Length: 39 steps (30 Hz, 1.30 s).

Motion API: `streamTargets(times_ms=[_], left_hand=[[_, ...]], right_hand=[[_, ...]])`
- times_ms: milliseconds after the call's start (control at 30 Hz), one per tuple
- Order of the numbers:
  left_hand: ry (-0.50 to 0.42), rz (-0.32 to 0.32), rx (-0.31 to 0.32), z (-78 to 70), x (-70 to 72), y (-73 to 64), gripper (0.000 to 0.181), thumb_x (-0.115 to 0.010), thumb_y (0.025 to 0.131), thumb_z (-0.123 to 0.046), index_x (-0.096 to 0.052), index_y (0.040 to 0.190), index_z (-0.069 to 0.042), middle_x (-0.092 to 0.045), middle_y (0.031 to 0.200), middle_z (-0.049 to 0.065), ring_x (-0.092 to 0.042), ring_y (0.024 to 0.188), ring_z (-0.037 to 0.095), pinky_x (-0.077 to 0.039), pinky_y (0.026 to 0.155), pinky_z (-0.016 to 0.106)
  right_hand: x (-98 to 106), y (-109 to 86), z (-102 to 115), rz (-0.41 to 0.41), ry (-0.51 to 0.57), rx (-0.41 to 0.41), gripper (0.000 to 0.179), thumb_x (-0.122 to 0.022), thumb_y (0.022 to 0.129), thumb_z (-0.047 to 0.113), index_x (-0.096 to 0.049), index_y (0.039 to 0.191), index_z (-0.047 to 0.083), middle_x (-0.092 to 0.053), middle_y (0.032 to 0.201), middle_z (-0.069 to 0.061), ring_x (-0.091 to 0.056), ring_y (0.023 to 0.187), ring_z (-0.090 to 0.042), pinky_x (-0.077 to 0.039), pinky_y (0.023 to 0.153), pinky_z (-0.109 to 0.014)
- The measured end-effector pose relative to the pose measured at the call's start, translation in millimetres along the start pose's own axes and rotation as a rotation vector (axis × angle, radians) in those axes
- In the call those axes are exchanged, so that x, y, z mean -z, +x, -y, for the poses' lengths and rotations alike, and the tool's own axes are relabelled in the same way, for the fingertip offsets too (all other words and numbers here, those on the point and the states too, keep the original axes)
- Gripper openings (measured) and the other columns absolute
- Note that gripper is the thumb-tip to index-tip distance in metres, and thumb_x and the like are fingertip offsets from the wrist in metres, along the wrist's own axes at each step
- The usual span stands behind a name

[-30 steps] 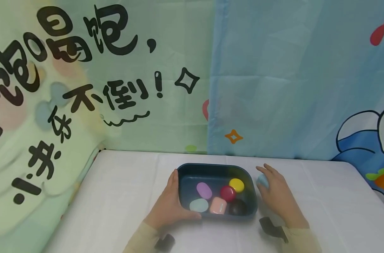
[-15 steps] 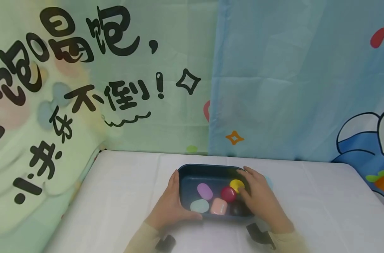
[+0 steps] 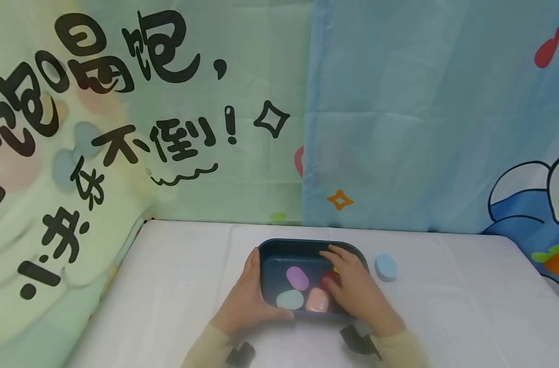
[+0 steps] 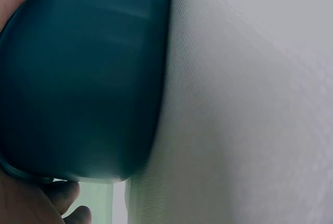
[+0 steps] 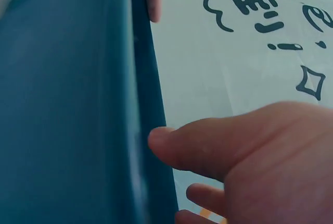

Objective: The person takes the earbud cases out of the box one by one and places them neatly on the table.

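A dark blue-green rectangular container sits on the table. My left hand grips its left end, thumb along the near rim and fingers on the left side. Over the container's right part reaches my right hand, its fingers spread and loosely bent. Below that hand are a red round piece and a yellow one, both partly covered; a dark piece is almost hidden. Also inside lie a purple oval, a pale green oval and a pink squarish piece. Contact between right fingertips and the pieces is unclear.
A light blue oval piece rests on the white tablecloth, right of the container. Printed curtains hang behind and left of the table. Each wrist carries a dark strap.
My right hand let go of the light blue piece on the cloth right of the container, then moved left over the container. My left hand keeps its hold.
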<state>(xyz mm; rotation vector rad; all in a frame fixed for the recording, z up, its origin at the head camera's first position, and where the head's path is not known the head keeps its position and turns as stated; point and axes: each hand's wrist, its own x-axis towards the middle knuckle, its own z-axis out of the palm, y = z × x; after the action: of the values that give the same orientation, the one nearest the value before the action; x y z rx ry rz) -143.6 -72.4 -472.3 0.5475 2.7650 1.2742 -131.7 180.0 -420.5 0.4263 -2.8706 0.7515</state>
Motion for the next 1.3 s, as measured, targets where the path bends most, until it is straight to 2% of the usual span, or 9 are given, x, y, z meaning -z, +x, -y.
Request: streamTargets(times_ms=[300,533,933,1133,1300], left_hand=[[0.01,0.01,0.002,1.7,0.4,-0.9,0.152,-0.091,0.056,-0.065,-0.001,0.16,0.001,-0.007,0.167,0.019,-0.021,0.15,0.033,-0.034,0.114,0.049],[0.01,0.009,0.0,2.5,0.7,0.8,0.153,-0.091,0.056,-0.065,-0.001,0.16,0.001,-0.007,0.167,0.02,-0.022,0.15,0.033,-0.035,0.113,0.049],[0.015,0.015,-0.006,-0.1,1.2,0.5,0.152,-0.092,0.056,-0.061,-0.001,0.159,0.003,-0.007,0.166,0.021,-0.024,0.149,0.034,-0.035,0.114,0.048],[0.008,0.021,0.002,-2.1,2.9,-0.4,0.152,-0.093,0.057,-0.06,0.0,0.159,0.003,-0.005,0.167,0.021,-0.023,0.149,0.035,-0.034,0.114,0.048],[-0.004,0.032,0.017,-2.6,2.6,-1.3,0.151,-0.092,0.057,-0.061,0.001,0.159,0.002,-0.004,0.167,0.021,-0.021,0.149,0.035,-0.034,0.114,0.049]], right_hand=[[-14,4.9,8,0.044,0.017,0.053,0.056,-0.074,0.082,0.001,-0.058,0.135,-0.002,-0.05,0.144,-0.025,-0.047,0.131,-0.045,-0.043,0.104,-0.057],[-22,11.1,18,0.113,0.015,-0.007,0.057,-0.074,0.082,0.004,-0.059,0.137,0.002,-0.049,0.147,-0.022,-0.047,0.133,-0.043,-0.043,0.104,-0.058],[-36,15.6,26,0.141,0.027,0.004,0.056,-0.072,0.079,-0.001,-0.061,0.134,0.002,-0.052,0.143,-0.022,-0.049,0.13,-0.043,-0.043,0.104,-0.058],[-38,18.3,28,0.157,0.004,0.048,0.054,-0.071,0.08,-0.004,-0.063,0.132,0.003,-0.055,0.14,-0.021,-0.053,0.127,-0.041,-0.046,0.101,-0.059],[-39,20.9,28,0.227,0.009,0.079,0.052,-0.068,0.081,-0.007,-0.064,0.132,0.004,-0.053,0.144,-0.02,-0.05,0.13,-0.041,-0.041,0.105,-0.059]])
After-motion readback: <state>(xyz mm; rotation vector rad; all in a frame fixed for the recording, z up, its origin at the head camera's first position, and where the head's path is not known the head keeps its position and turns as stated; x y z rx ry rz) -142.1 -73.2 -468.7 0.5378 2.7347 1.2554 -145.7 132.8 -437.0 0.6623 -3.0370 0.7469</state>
